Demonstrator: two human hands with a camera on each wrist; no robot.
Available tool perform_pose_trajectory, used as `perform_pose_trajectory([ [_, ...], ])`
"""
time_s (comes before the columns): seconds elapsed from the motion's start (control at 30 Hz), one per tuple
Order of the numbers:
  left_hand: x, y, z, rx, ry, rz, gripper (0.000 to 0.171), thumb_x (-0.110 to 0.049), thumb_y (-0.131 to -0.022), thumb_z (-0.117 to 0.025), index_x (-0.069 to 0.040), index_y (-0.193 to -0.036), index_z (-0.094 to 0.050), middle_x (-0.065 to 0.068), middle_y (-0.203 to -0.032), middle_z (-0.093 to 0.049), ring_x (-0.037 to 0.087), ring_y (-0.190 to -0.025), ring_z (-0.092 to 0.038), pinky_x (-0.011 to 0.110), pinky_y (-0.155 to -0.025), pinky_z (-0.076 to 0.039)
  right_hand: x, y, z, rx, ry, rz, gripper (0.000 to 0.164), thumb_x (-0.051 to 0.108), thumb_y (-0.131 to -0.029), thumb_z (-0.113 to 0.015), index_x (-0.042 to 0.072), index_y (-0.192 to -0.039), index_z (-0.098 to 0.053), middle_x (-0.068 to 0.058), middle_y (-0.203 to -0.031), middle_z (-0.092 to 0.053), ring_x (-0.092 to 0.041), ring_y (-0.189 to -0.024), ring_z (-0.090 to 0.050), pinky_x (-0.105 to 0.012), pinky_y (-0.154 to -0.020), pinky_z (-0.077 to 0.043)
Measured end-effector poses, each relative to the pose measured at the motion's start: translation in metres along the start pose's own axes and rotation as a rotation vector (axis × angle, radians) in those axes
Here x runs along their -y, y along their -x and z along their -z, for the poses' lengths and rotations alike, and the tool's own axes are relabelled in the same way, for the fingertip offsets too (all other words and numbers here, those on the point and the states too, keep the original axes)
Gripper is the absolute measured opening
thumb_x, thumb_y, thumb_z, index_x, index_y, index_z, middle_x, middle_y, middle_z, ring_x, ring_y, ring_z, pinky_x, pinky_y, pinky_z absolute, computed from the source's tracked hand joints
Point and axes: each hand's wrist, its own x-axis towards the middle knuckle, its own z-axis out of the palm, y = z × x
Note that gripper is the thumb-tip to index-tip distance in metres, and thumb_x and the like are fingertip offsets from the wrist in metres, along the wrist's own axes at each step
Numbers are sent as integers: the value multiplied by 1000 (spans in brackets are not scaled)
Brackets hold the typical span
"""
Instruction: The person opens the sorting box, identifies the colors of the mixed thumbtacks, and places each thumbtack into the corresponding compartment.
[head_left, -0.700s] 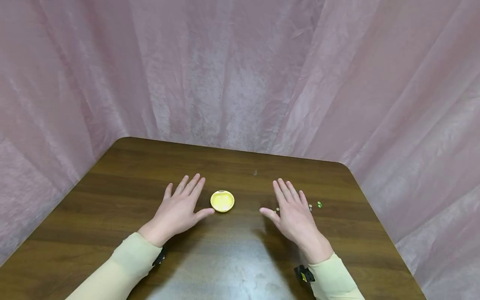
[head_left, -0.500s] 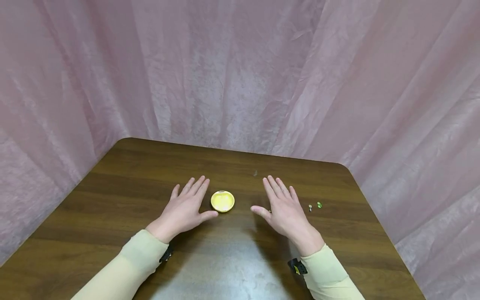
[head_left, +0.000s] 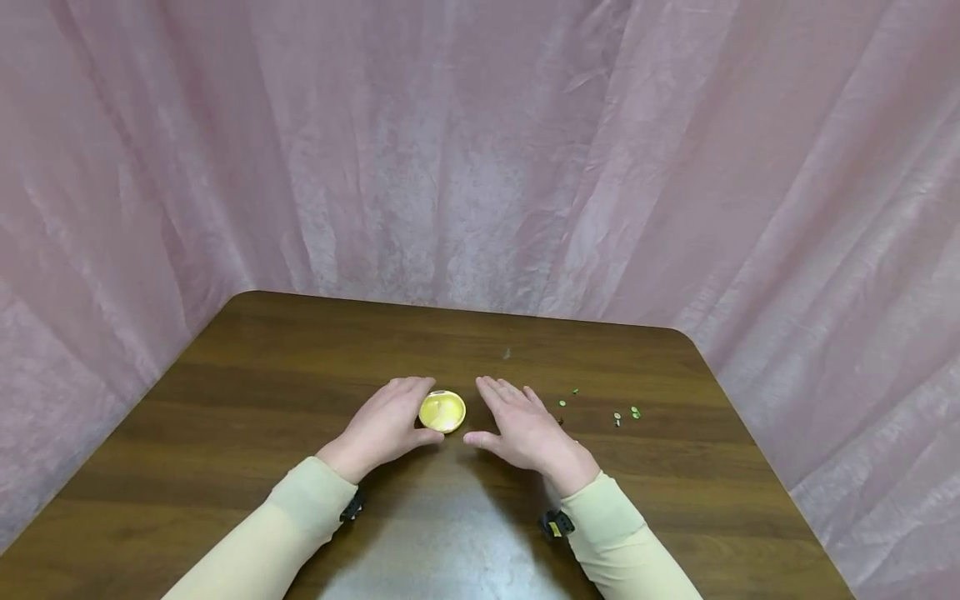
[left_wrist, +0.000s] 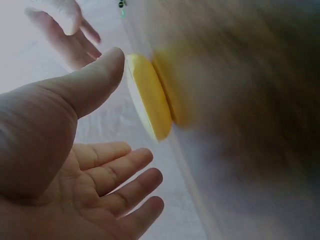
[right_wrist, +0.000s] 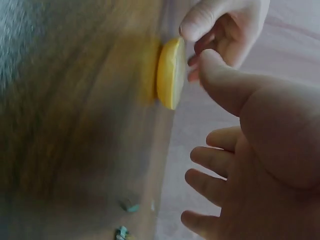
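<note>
A small shallow yellow dish (head_left: 442, 413) sits on the brown table, its outer side visible in both wrist views. Just left of it is my left hand (head_left: 384, 422), palm turned inward, with its thumb and fingers spread apart around the dish's near side. My right hand (head_left: 527, 431) hovers on the other side, a little farther away, fingers extended and thumb pointing toward the dish. Neither hand grips anything. In the left wrist view the left thumb (left_wrist: 102, 80) appears beside the dish's rim; whether it touches cannot be told.
Right of my right hand lie several tiny pieces: a green pair (head_left: 635, 412), a pale piece (head_left: 617, 418) and small green bits (head_left: 562, 403). A small pale mark (head_left: 507, 353) shows toward the back. Pink curtains (head_left: 465, 150) hang behind the wooden table (head_left: 300, 350).
Both hands have moved inward toward the dish, the right hand farther leftward, uncovering small pieces on the right. Fingers are less spread. The dish stays in place on the table.
</note>
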Motion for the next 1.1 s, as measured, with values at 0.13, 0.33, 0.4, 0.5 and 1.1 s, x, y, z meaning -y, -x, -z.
perform_pose_trajectory([
  [0.13, -4, -3, -2, -11, -10, -27, 73, -45, -77, -82, -5, -133, -58, 6, -130, -60, 27, -121, -54, 41, -98, -42, 0, -5, -5, 33, -67, 49, 90, 53, -91, -66, 8, -159, -27, -9, -159, -33, -25, -145, -30, -46, -114, -22],
  [0.33, -12, -6, -5, -10, -55, -91, 55, -37, -79, -83, -5, -120, -65, 5, -119, -63, 23, -104, -59, 38, -85, -48, 2, -4, -7, 95, -149, 29, 91, 47, -88, -72, 8, -158, -28, -9, -158, -34, -25, -143, -34, -41, -111, -30],
  [0.4, -13, -6, -6, -18, -68, -108, 50, -35, -79, -83, -6, -116, -65, 3, -114, -63, 21, -99, -60, 37, -82, -48, 2, -5, -8, 92, -168, 27, 92, 46, -87, -73, 7, -158, -29, -10, -157, -36, -25, -142, -36, -40, -110, -32],
  [0.5, -15, -6, -6, -15, -76, -126, 45, -33, -78, -83, -8, -110, -66, 1, -109, -63, 19, -94, -59, 35, -80, -48, 3, -6, -9, 83, -196, 31, 93, 44, -86, -75, 6, -158, -30, -11, -155, -38, -25, -140, -39, -40, -109, -33],
  [1.1, -28, -5, -1, 61, -82, -210, 39, -38, -82, -79, -11, -108, -68, -3, -101, -65, 11, -86, -57, 31, -77, -48, 9, -15, -19, -62, -48, 115, 79, 44, -81, -78, 8, -145, -50, -5, -132, -58, -20, -120, -55, -36, -96, -45],
])
